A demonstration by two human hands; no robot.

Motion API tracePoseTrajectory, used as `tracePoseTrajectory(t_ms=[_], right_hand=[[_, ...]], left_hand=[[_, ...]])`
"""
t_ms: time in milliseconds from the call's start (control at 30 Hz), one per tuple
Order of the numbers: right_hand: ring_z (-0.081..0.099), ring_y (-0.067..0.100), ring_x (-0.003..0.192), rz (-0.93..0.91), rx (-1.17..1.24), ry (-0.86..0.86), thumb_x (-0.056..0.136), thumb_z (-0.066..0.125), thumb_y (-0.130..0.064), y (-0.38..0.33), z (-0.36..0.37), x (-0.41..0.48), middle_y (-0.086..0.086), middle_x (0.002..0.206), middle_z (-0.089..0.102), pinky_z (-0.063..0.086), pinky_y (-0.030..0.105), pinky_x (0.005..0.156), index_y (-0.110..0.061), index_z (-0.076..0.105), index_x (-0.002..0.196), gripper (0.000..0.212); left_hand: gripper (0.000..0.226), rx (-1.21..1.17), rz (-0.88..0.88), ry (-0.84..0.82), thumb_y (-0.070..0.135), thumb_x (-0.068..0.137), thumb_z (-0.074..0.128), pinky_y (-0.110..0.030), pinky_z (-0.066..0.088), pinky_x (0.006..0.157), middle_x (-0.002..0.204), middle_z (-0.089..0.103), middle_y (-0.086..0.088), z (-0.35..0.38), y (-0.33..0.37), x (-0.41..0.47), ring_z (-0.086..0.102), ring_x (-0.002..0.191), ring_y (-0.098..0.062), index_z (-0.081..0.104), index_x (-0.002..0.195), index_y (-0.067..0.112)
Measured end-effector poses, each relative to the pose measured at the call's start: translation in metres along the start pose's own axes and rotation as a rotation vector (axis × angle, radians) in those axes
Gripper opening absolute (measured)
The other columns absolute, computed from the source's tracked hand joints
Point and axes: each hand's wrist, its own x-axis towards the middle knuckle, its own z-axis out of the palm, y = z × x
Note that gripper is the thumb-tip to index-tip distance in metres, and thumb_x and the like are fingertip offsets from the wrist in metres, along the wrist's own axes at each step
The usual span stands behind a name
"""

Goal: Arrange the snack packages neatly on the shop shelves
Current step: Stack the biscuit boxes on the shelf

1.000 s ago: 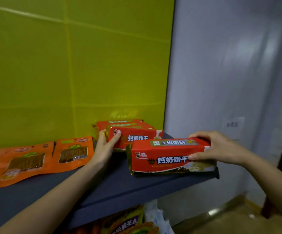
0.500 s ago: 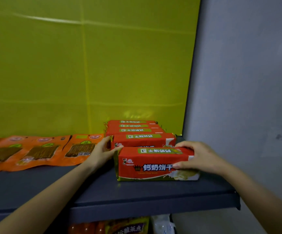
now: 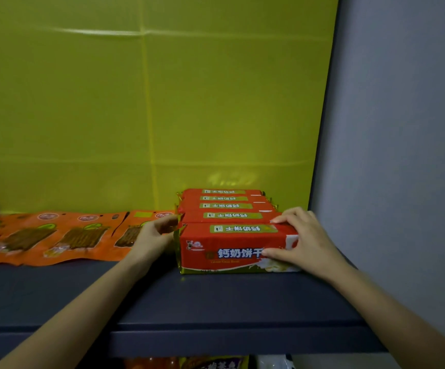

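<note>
Several red biscuit packages stand in a row front to back on the dark grey shelf point(image 3: 216, 302), at its right end. My right hand point(image 3: 300, 242) grips the right end of the front biscuit package point(image 3: 224, 249), fingers over its top and thumb on its face. My left hand point(image 3: 153, 237) touches the left ends of the front package and the second biscuit package point(image 3: 232, 215) behind it, fingers slightly bent. Further biscuit packages point(image 3: 224, 199) stand behind, close to the yellow back panel.
Orange flat snack pouches point(image 3: 56, 238) lie in a row on the shelf's left part. A yellow back panel point(image 3: 149, 102) closes the shelf behind; a grey wall point(image 3: 402, 155) stands at the right. More packages point(image 3: 210, 363) show on the shelf below.
The front package has been pushed back against the row and squared up with it. My left hand has shifted to the packages' left ends. The camera has turned left.
</note>
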Motion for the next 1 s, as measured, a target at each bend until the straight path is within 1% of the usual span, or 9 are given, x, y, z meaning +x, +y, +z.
tracePoseTrajectory(t_ms=[133, 300, 367, 433, 500, 567, 733, 933, 1000], right_hand=[[0.032, 0.010, 0.126, 0.096, 0.054, 0.083, 0.056, 0.079, -0.054, -0.010, 0.013, 0.002, -0.004, 0.138, 0.034, 0.036, 0.043, 0.108, -0.024, 0.035, 0.136, 0.097], [0.031, 0.009, 0.130, 0.379, 0.830, 0.142, 0.070, 0.062, -0.048, -0.017, 0.010, -0.001, -0.003, 0.156, 0.018, 0.037, 0.036, 0.099, -0.033, 0.007, 0.148, 0.096], [0.051, 0.017, 0.120, 0.498, 1.036, 0.137, 0.080, 0.047, -0.055, -0.013, 0.013, 0.002, 0.002, 0.140, 0.047, 0.043, 0.035, 0.092, -0.029, 0.015, 0.149, 0.080], [0.067, 0.019, 0.086, 0.585, 1.171, 0.107, 0.093, 0.036, -0.053, -0.013, 0.017, 0.005, 0.001, 0.094, 0.071, 0.050, 0.035, 0.074, -0.020, 0.046, 0.133, 0.053], [0.065, 0.018, 0.065, 0.656, 1.184, 0.130, 0.097, 0.031, -0.049, -0.013, 0.021, 0.010, -0.003, 0.057, 0.069, 0.049, 0.034, 0.065, -0.019, 0.062, 0.089, 0.043], [0.065, 0.016, 0.052, 0.676, 1.160, 0.143, 0.098, 0.029, -0.049, -0.013, 0.024, 0.013, -0.002, 0.047, 0.066, 0.049, 0.033, 0.063, -0.020, 0.056, 0.072, 0.047], [0.066, 0.013, 0.053, 0.687, 1.070, 0.118, 0.099, 0.026, -0.048, -0.014, 0.037, 0.020, 0.002, 0.058, 0.069, 0.049, 0.029, 0.060, -0.016, 0.056, 0.081, 0.047], [0.064, 0.015, 0.068, 0.672, 0.966, 0.004, 0.099, 0.021, -0.050, -0.022, 0.027, 0.018, 0.006, 0.078, 0.067, 0.044, 0.025, 0.053, -0.017, 0.056, 0.097, 0.049], [0.066, 0.018, 0.084, 0.640, 0.859, -0.019, 0.098, 0.019, -0.053, -0.023, 0.020, 0.017, 0.008, 0.093, 0.068, 0.048, 0.029, 0.066, -0.015, 0.055, 0.115, 0.055]], left_hand=[[0.017, -0.080, -0.041, 0.211, 0.014, 0.091, 0.055, -0.026, 0.047, 0.080, 0.104, 0.064, -0.005, -0.002, 0.000, 0.000, 0.058, 0.105, -0.023, 0.061, 0.105, 0.010], [0.053, -0.145, -0.176, 0.210, 0.047, 0.094, 0.039, -0.040, 0.030, 0.108, 0.143, 0.043, -0.004, 0.005, 0.009, -0.002, 0.040, 0.131, -0.022, 0.041, 0.137, 0.017], [0.058, -0.306, -0.267, 0.124, 0.050, 0.096, 0.032, -0.034, 0.031, 0.098, 0.133, 0.050, 0.000, 0.015, 0.018, -0.005, 0.046, 0.121, -0.017, 0.033, 0.143, 0.016], [0.058, -0.451, -0.346, 0.070, 0.050, 0.096, 0.030, -0.035, 0.037, 0.088, 0.099, 0.058, 0.000, 0.025, 0.021, -0.008, 0.057, 0.090, -0.015, 0.033, 0.143, 0.015], [0.061, -0.510, -0.385, 0.075, 0.053, 0.095, 0.032, -0.038, 0.045, 0.081, 0.099, 0.061, -0.005, 0.029, 0.023, -0.007, 0.059, 0.077, -0.016, 0.034, 0.143, 0.017], [0.062, -0.523, -0.398, 0.107, 0.055, 0.094, 0.033, -0.038, 0.048, 0.072, 0.107, 0.063, -0.009, 0.028, 0.022, -0.005, 0.061, 0.077, -0.019, 0.035, 0.142, 0.017], [0.057, -0.542, -0.434, 0.168, 0.053, 0.094, 0.034, -0.035, 0.049, 0.065, 0.093, 0.065, -0.010, 0.024, 0.020, -0.003, 0.062, 0.074, -0.022, 0.045, 0.135, 0.016], [0.055, -0.474, -0.448, 0.206, 0.051, 0.094, 0.037, -0.042, 0.049, 0.085, 0.107, 0.063, -0.014, 0.021, 0.020, -0.004, 0.062, 0.078, -0.023, 0.046, 0.133, 0.014], [0.050, -0.450, -0.444, 0.176, 0.050, 0.094, 0.039, -0.042, 0.048, 0.090, 0.107, 0.065, -0.010, 0.016, 0.022, -0.007, 0.064, 0.087, -0.024, 0.050, 0.128, 0.016]])
